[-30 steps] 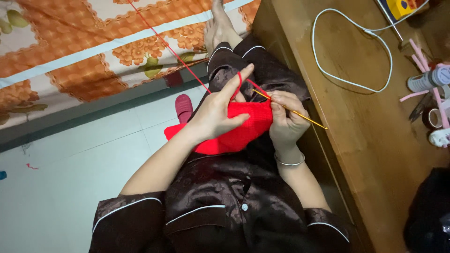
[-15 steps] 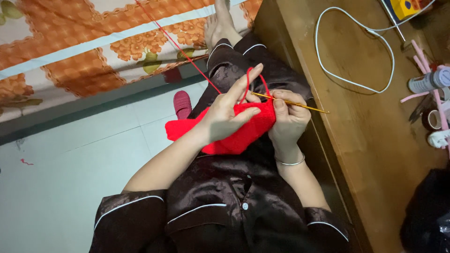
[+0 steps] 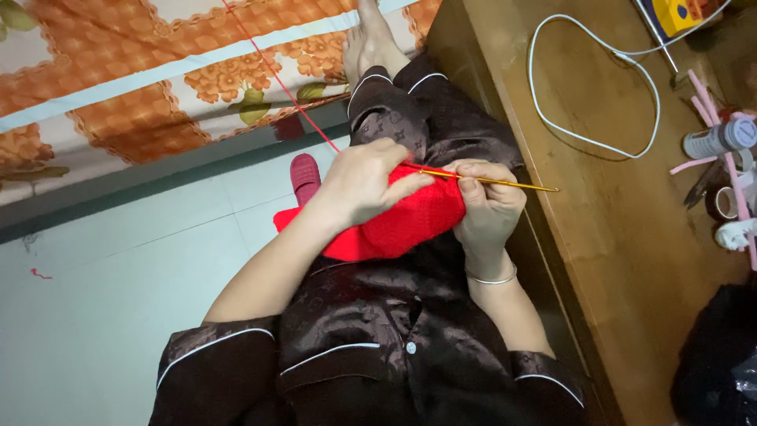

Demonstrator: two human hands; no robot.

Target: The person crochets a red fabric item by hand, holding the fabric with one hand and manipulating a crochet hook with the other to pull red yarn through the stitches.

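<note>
- The red crochet piece (image 3: 394,225) lies on the lap at frame centre.
- Left hand (image 3: 364,183) clasps its top edge, at 10 o'clock.
- Right hand (image 3: 489,213), at 3 o'clock, pinches the gold crochet hook (image 3: 505,183).
- Keeping the red yarn (image 3: 272,75) evenly taut should give neat stitches.

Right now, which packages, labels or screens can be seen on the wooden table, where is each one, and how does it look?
Yellow and blue box: far top edge of the wooden table, flat, partly cut off, print too small to tell.
White bottle: right edge, lying on its side, grey cap, pale label.
Tape roll: right edge below the bottle, round, dark.
No screens or signs in view.
</note>
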